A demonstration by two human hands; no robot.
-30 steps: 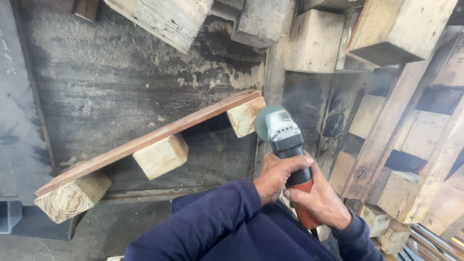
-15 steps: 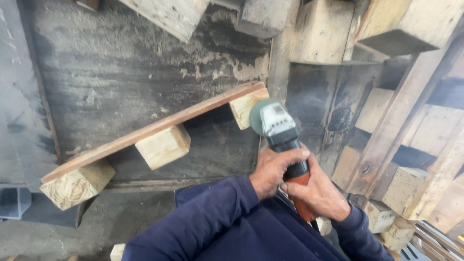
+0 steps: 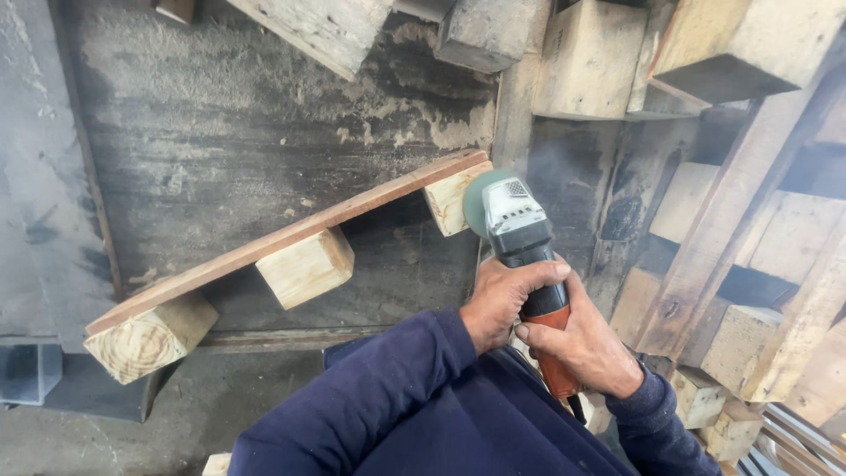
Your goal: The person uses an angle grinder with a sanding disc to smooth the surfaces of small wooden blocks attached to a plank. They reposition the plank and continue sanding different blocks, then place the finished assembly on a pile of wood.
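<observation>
A dark, dusty work surface [image 3: 220,150] is filling most of the view, with pale sawdust lying in drifts across it, and stacks of wooden pallets [image 3: 758,256] are leaning along the right side. Resting on the surface is a long plank [image 3: 291,236] with three square wooden blocks fixed under it: one at the near left end [image 3: 150,335], one in the middle [image 3: 304,266] and one at the far right end [image 3: 451,198]. This piece is looking stiff, rough and fairly heavy, so it would probably be handling best when gripped at the plank's edge between two blocks, with splinters a likely nuisance. The person, wearing dark blue sleeves [image 3: 397,397], is holding an angle grinder [image 3: 520,238] with both hands; its greenish disc [image 3: 480,204] is sitting right against the end block, and a faint haze of dust is hanging around it. The left hand [image 3: 507,298] is wrapping fully closed around the grey body of the tool just behind the head, fingers curled over the top. The right hand [image 3: 586,348] is closing around the orange rear handle lower down, thumb lying along it. The grinder is appearing compact but dense and liable to kick, so this two-handed hold on body and handle, well behind the disc, seems the sound place to take it.
</observation>
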